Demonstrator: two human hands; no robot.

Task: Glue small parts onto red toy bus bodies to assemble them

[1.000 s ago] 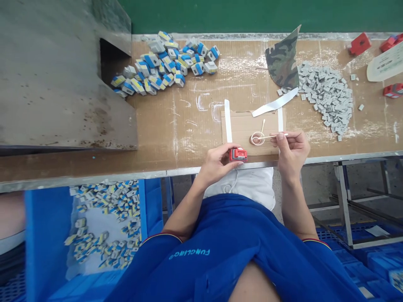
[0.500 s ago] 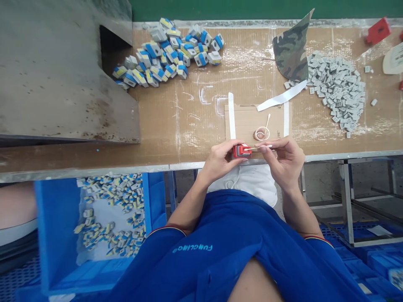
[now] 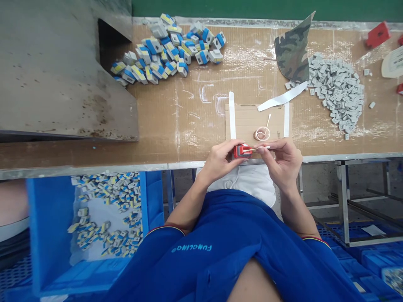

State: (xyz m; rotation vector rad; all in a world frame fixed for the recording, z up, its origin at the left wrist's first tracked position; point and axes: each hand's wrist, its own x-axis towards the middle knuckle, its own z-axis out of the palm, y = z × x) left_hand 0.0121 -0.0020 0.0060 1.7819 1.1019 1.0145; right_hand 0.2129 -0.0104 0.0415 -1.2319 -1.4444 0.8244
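Observation:
My left hand (image 3: 220, 158) grips a small red plastic block (image 3: 242, 150) at the near edge of the bench. My right hand (image 3: 283, 161) pinches a white-tipped cotton swab (image 3: 260, 148) between its fingertips. The swab's far end reaches the right side of the red block. Fingers hide part of the block. Just beyond my hands, a flat cardboard sheet (image 3: 248, 119) carries a white ring (image 3: 262, 134) with a second swab (image 3: 268, 121) leaning from it.
A heap of blue, white and yellow blocks (image 3: 166, 48) and grey pieces (image 3: 335, 90) lie on the bench beside camouflage cloth (image 3: 291, 52). A grey metal hopper (image 3: 63, 71) stands at left. Below, a blue crate (image 3: 151, 201) holds loose blocks.
My right hand has moved left from above the ring, bringing the swab to the red block. The left hand and block have shifted slightly toward the middle of the cardboard.

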